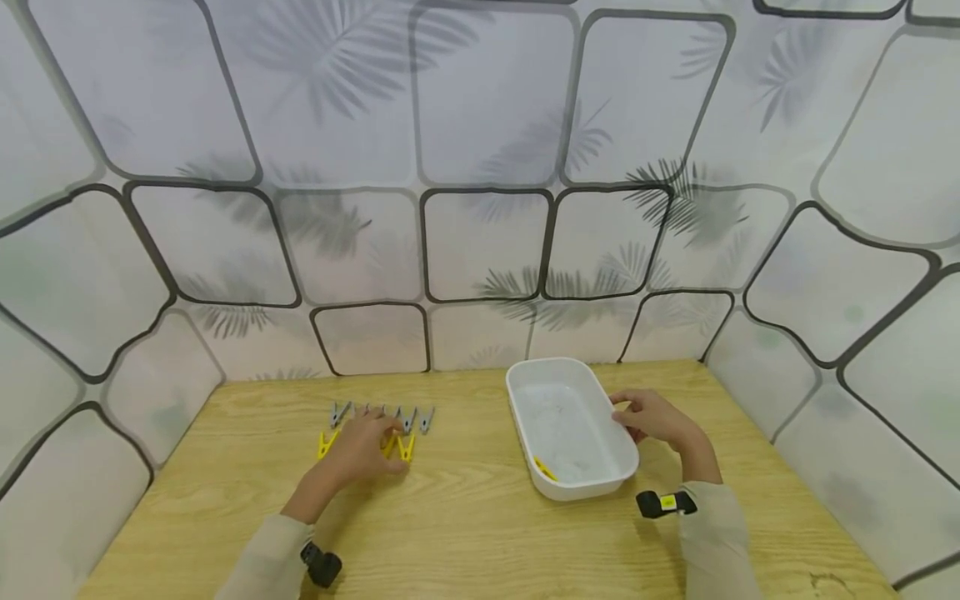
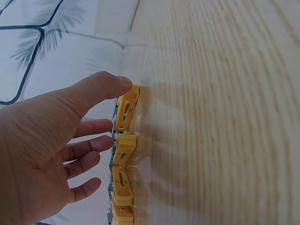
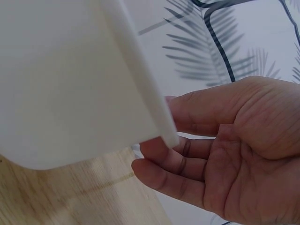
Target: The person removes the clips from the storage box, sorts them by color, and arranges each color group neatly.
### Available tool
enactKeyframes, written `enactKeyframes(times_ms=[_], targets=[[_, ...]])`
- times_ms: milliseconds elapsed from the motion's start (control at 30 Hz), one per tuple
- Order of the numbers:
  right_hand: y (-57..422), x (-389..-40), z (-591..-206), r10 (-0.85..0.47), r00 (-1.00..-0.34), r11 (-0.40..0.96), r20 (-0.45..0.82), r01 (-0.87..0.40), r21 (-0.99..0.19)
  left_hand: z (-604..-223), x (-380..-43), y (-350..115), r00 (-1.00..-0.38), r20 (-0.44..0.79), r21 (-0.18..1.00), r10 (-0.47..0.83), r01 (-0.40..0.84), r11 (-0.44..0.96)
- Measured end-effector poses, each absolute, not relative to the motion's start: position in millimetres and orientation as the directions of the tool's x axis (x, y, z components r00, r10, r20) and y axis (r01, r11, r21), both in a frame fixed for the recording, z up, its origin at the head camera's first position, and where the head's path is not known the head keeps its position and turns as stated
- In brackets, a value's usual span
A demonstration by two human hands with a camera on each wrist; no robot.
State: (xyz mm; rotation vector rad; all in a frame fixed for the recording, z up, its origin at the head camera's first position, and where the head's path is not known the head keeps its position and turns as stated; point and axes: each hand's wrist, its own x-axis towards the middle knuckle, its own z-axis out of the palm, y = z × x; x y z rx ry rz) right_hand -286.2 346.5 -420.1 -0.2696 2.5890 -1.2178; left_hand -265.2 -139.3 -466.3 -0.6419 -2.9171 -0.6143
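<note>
My left hand [image 1: 360, 448] hovers over a row of yellow clothespins [image 1: 406, 448], its fingers spread and relaxed. In the left wrist view, the thumb tip reaches the end yellow clothespin [image 2: 127, 108], while the other fingertips lie beside the row, gripping nothing. Behind them stands a row of grey clothespins [image 1: 425, 420], partly hidden by the hand. To the right sits a white rectangular basin [image 1: 576, 490] with one yellow clothespin [image 1: 545, 469] inside, at its near left corner. My right hand [image 1: 652, 415] holds the basin's right rim [image 3: 154, 108] between thumb and curled fingers.
Everything stands on a light wooden table [image 1: 465, 533]. A patterned white curtain [image 1: 487, 250] closes off the back and both sides. Bare wood lies between the clothespin rows and the basin. Each wrist carries a small black camera.
</note>
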Motion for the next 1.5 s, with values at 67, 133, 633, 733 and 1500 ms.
enactKeyframes(times_ms=[67,133,633,733,1500], targets=[[346,-286,-420,-0.277,-0.948,0.632,-0.158,-0.056,-0.773,-466,-267,-139,-0.909,0.169,0.359,0.381,0.416,0.835],[346,-286,-420,-0.275,-0.948,0.633,-0.158,-0.054,-0.772,-466,-268,-139,-0.906,0.171,0.352,0.387,0.423,0.835],[347,-288,-420,-0.269,-0.949,0.639,-0.166,-0.047,-0.768,-443,-274,-105,-0.855,0.248,0.354,0.455,0.517,0.779],[347,-288,-419,-0.268,-0.95,0.634,-0.164,-0.045,-0.772,-433,-278,-84,-0.831,0.266,0.362,0.489,0.556,0.748],[349,-291,-424,-0.283,-0.948,0.612,-0.142,-0.064,-0.788,-410,-304,65,-0.607,0.042,0.205,0.793,0.782,0.588]])
